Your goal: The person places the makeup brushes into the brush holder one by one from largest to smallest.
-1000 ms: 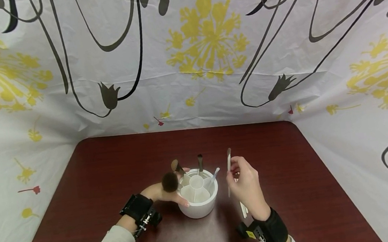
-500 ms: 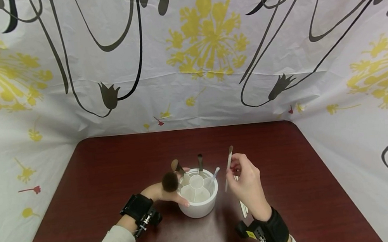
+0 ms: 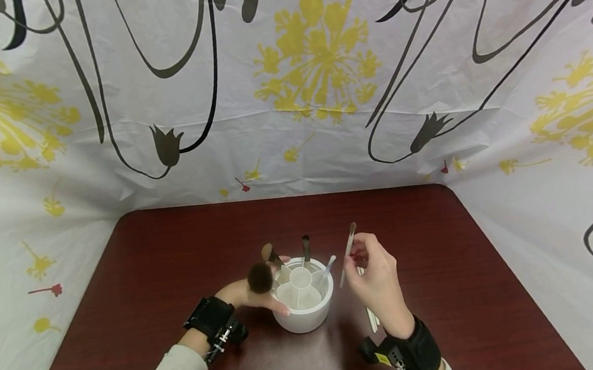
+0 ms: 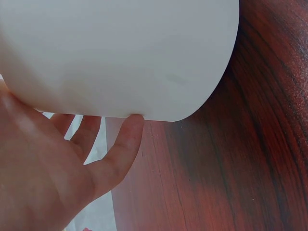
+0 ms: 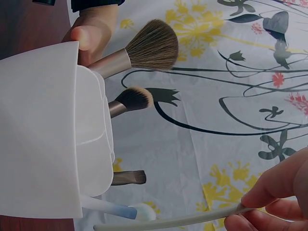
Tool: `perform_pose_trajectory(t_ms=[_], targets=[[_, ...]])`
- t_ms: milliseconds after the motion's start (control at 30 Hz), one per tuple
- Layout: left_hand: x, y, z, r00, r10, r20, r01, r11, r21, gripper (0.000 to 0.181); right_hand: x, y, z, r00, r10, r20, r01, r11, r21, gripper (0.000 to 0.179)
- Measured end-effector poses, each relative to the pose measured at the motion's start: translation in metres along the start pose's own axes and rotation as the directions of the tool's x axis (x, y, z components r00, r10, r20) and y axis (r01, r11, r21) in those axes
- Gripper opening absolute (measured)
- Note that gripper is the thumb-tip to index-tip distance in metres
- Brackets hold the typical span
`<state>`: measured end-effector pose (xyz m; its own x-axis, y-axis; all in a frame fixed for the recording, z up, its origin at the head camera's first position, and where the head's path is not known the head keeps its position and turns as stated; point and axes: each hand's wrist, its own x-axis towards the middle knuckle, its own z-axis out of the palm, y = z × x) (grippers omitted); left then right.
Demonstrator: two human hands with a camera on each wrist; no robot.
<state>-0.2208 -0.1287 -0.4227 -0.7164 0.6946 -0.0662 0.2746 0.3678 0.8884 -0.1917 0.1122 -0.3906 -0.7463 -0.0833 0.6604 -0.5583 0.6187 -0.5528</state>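
My left hand (image 3: 260, 301) grips the side of a white round brush holder (image 3: 303, 321) with divided compartments. In the left wrist view its fingertips press the holder's smooth wall. My right hand (image 3: 377, 278) pinches a thin pale-handled makeup brush (image 3: 352, 233) just right of the holder, dark tip upward and tilted right. The handle's lower end (image 5: 125, 226) hangs beside the holder, apart from it in the head view. In the holder stand a large fluffy brush (image 5: 156, 45), a rounded brush (image 5: 132, 98), a flat brush (image 5: 130, 177) and a blue-and-white stick (image 5: 108, 207).
Several pale thin handles (image 3: 371, 319) lie on the dark red wooden table (image 3: 200, 242) beneath my right hand, partly hidden by it. A white cloth (image 3: 295, 167) with printed flowers hangs behind the table and at both sides.
My right hand has risen slightly. The pinched brush now leans more, its lower end swung left toward the holder. My left hand and the holder stay put.
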Motion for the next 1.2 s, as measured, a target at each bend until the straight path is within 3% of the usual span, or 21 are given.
perform_pose_trajectory(t_ms=[267, 567, 1200], targets=[[0.003, -0.007, 0.002, 1.0, 0.014, -0.007, -0.014, 1.0, 0.004, 0.088, 0.001, -0.002, 0.002, 1.0, -0.001, -0.007, 0.001, 1.0, 0.005, 0.034], [0.0, -0.004, 0.002, 0.998, 0.052, -0.024, -0.052, 0.999, 0.012, 0.088, -0.001, -0.004, 0.009, 1.0, 0.009, 0.004, -0.009, 1.0, 0.01, 0.033], [0.0, -0.003, 0.0, 1.0, -0.018, -0.003, 0.018, 1.0, -0.016, 0.091, -0.005, -0.002, 0.017, 0.999, 0.011, 0.035, -0.012, 0.999, 0.033, 0.032]])
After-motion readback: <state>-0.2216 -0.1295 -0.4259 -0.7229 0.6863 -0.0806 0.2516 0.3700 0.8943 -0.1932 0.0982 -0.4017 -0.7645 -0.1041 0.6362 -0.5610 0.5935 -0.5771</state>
